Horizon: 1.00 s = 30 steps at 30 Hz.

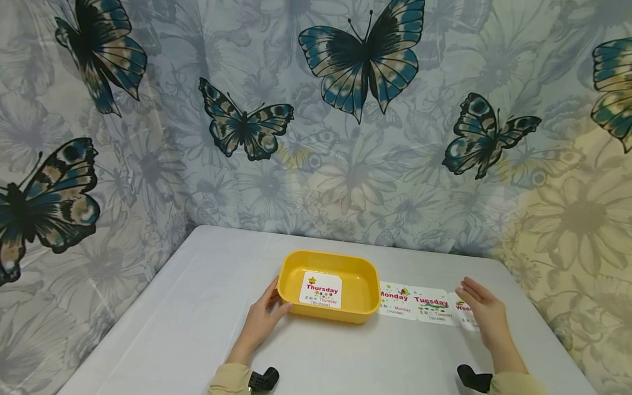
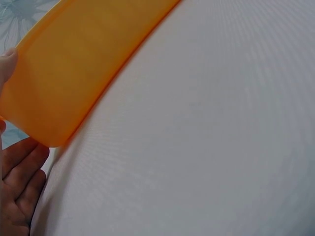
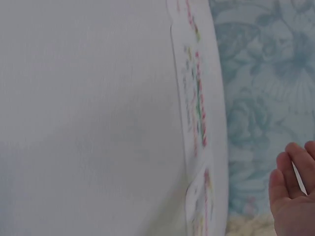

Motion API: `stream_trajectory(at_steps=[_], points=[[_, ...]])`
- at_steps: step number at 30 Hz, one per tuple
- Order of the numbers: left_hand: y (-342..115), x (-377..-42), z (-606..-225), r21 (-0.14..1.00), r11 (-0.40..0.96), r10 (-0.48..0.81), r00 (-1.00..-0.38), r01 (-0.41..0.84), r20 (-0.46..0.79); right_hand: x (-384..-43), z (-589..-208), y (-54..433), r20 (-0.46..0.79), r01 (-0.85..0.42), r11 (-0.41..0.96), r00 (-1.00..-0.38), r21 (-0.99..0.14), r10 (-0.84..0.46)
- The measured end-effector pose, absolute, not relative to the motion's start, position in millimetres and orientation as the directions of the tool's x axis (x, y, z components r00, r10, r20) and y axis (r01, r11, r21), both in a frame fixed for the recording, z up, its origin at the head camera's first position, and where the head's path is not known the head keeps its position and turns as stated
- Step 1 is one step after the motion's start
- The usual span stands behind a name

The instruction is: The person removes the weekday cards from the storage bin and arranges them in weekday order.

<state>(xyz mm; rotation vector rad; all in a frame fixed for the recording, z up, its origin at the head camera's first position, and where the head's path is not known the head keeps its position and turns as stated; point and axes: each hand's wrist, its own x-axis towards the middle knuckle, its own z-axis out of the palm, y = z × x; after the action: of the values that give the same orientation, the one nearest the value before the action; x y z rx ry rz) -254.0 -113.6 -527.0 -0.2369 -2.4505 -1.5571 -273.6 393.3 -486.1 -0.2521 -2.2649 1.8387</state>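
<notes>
A yellow plastic tray (image 1: 359, 291) stands on the white table, with a "Thursday" card (image 1: 321, 289) lying inside it. My left hand (image 1: 259, 323) holds the tray's front left corner, thumb at the front and fingers round the side; the left wrist view shows those fingers (image 2: 24, 164) against its lower corner. To the tray's right lie a "Monday" card (image 1: 395, 303), a "Tuesday" card (image 1: 432, 307) and a partly hidden "Wednesday" card (image 1: 466, 317) in a row. Over the Wednesday card hovers my right hand (image 1: 489, 315), its fingers extended and holding nothing.
A white cloth covers the table (image 1: 163, 318). Butterfly-patterned fabric (image 1: 355, 186) hangs close behind the table's back edge and along both sides. Each wrist bears a black device (image 1: 265, 378).
</notes>
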Motion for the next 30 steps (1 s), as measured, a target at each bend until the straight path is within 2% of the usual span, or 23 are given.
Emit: stream_trajectory(at_steps=[7, 14, 17, 24, 30], points=[[-115, -254, -526, 0.863, 0.425, 0.018, -0.955, 0.275, 0.295, -251, -444, 333, 0.063, 0.001, 0.363, -0.985, -0.932, 0.162], [-115, -255, -527, 0.849, 0.419, 0.041, -0.94, 0.323, 0.338, -250, -441, 298, 0.072, -0.054, 0.319, -0.996, -0.946, 0.045], [-115, -256, -529, 0.839, 0.422, 0.05, -0.932, 0.344, 0.358, -251, -442, 286, 0.098, -0.078, 0.352, -0.994, -0.933, 0.038], [-114, -256, -528, 0.868, 0.416, 0.016, -0.956, 0.272, 0.292, -257, -438, 262, 0.086, -0.095, 0.381, -0.995, -0.92, -0.04], [-115, -255, -528, 0.859, 0.428, 0.02, -0.953, 0.282, 0.303, -262, -433, 242, 0.066, -0.094, 0.374, -0.994, -0.923, -0.087]])
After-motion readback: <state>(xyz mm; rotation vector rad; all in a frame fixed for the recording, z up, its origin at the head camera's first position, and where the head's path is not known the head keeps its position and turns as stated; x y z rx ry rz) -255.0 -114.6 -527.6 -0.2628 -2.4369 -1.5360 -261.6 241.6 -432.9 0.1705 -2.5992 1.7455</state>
